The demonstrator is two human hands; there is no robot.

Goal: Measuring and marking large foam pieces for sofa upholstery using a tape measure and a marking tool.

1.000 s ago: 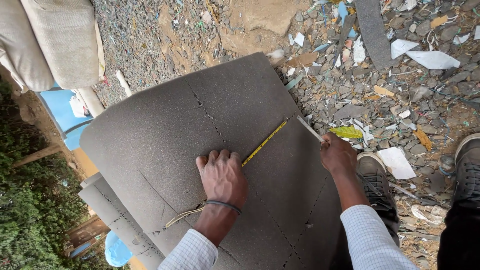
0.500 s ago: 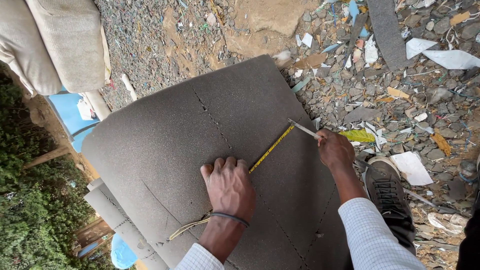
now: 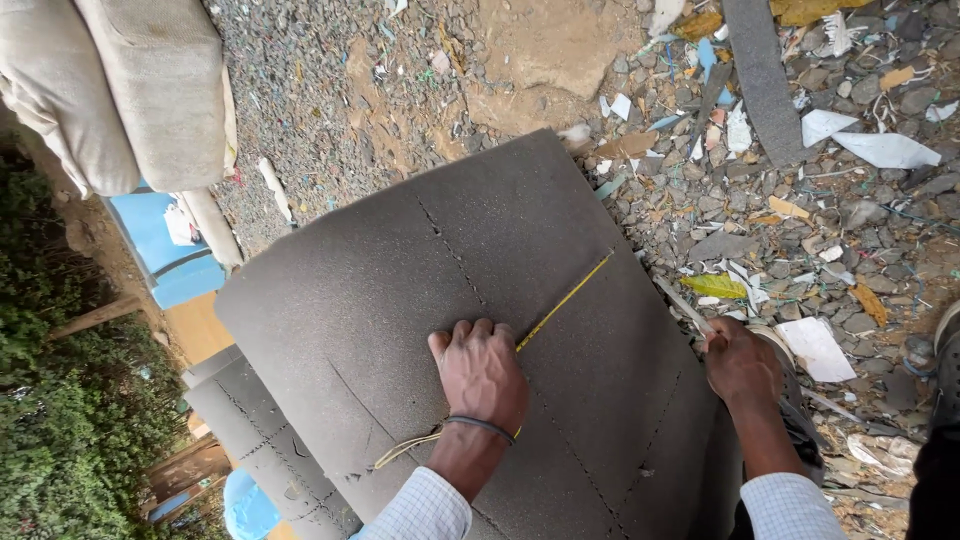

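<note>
A large grey foam sheet (image 3: 380, 280) lies tilted over gravel. A yellow tape measure (image 3: 565, 298) runs slantwise across it toward the sheet's far right edge. My left hand (image 3: 480, 372) presses knuckles-up on the tape near the sheet's middle, and the tape's loose end trails out past my wrist. My right hand (image 3: 742, 362) is at the sheet's right edge, closed round a thin pale stick-like tool (image 3: 682, 302) whose tip points up toward the tape's far end. What kind of tool it is cannot be made out.
Gravel strewn with paper scraps (image 3: 885, 148) and a dark strip (image 3: 762, 80) lies beyond and to the right. Beige cushions (image 3: 130, 90) and a blue box (image 3: 165, 250) stand at the left, with green bushes (image 3: 60, 440) below. My shoe (image 3: 945, 350) is at the right edge.
My right hand has drawn back from the tape's far end, down along the sheet's right edge. The left hand stays pressed on the tape.
</note>
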